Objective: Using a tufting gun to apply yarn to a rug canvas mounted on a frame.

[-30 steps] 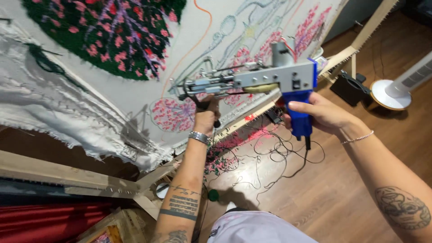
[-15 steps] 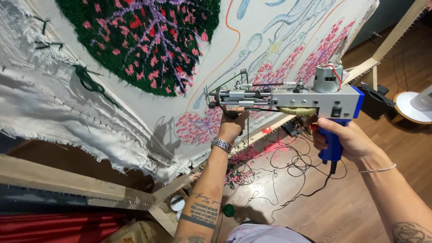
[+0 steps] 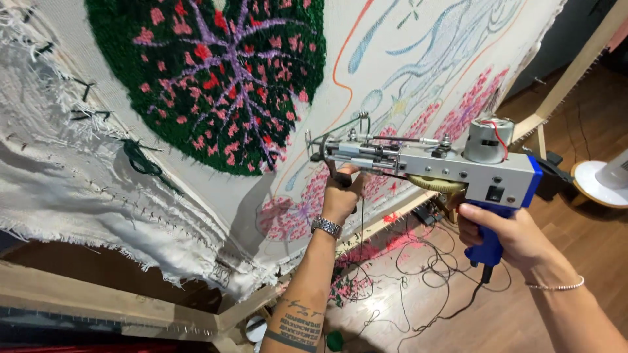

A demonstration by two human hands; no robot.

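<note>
A blue and grey tufting gun (image 3: pixel 451 170) with a silver motor on top points left at a white cloth (image 3: pixel 392 59) stretched on a wooden frame. My right hand (image 3: pixel 504 232) grips the gun's blue rear handle. My left hand (image 3: pixel 341 196) holds the front grip under the needle end, wrist wearing a metal watch. The needle tip sits close to the cloth near a pink tufted patch (image 3: pixel 288 219). A large dark green tufted round (image 3: pixel 216 72) with pink and purple marks fills the upper left of the cloth.
The wooden frame bar (image 3: pixel 131 307) runs along the bottom left, with frayed loose cloth (image 3: pixel 98 196) hanging over it. Black cables and pink yarn scraps (image 3: pixel 405 268) lie on the wooden floor. A white round fan base (image 3: pixel 602 186) stands at the right.
The view has shifted so the green round looks larger and lower. Both hands and the gun have moved right and down in view, still held against the cloth.
</note>
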